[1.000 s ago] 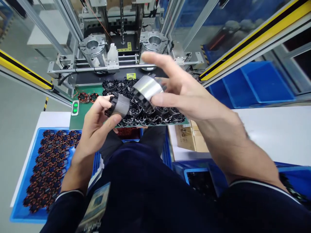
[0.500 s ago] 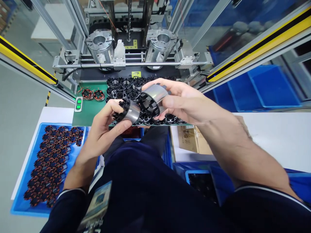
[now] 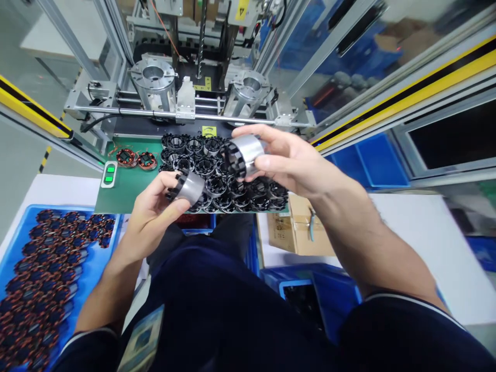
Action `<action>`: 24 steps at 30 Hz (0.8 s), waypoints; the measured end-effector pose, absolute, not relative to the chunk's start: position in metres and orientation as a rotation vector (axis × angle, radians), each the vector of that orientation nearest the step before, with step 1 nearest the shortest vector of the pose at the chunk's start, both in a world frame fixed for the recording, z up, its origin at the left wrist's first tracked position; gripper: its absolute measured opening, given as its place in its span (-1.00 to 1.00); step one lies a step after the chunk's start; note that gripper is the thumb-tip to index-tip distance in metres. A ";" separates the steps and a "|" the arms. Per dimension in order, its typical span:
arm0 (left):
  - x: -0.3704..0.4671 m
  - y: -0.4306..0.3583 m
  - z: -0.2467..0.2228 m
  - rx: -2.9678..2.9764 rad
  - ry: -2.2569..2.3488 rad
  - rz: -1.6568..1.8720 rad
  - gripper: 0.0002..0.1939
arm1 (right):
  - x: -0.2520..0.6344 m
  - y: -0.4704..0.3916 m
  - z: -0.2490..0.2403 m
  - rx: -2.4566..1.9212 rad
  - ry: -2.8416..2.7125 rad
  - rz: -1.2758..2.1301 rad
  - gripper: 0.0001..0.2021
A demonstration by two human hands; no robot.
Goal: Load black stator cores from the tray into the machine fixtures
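Observation:
My left hand (image 3: 149, 209) grips a motor stator core (image 3: 191, 187), a silver ring with black toothed plastic at its end, tilted on its side. In my right hand (image 3: 284, 155) is a second stator core (image 3: 250, 149), held sideways between thumb and fingers with its black toothed end facing left. The two cores are apart. Below and behind them, several more black-and-silver stator cores (image 3: 204, 164) stand in rows on the green mat (image 3: 127, 191). Two copper-wound stators (image 3: 146, 160) sit at the mat's left.
A machine with two round metal fixtures (image 3: 153, 77) stands behind the mat. At left, a blue tray (image 3: 91, 274) holds many wound stators. A small panel with green buttons (image 3: 109, 174) sits at the mat's left edge. Pliers (image 3: 311, 225) lie on a cardboard box (image 3: 300, 232) at right.
My hands have moved apart, the left one shifting left and down with its core. The right core has turned slightly. The whole view has shifted, bringing the pliers into sight.

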State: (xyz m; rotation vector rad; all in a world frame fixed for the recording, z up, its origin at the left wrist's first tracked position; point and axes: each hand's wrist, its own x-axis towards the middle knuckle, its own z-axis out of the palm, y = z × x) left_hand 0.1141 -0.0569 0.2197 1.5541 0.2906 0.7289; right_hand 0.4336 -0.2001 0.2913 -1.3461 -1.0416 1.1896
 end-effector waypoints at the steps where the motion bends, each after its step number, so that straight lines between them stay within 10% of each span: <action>1: 0.112 -0.054 0.213 1.534 0.307 0.733 -0.77 | 0.449 -0.194 0.295 -1.419 -1.085 1.076 -0.14; 10: 0.103 -0.040 0.185 1.275 0.489 0.773 -0.69 | 0.667 -0.048 0.280 -1.966 -1.234 0.071 -0.20; 24: 0.094 -0.029 0.178 1.052 0.549 0.744 -0.49 | 0.658 -0.011 0.308 -2.493 -1.652 0.308 -0.11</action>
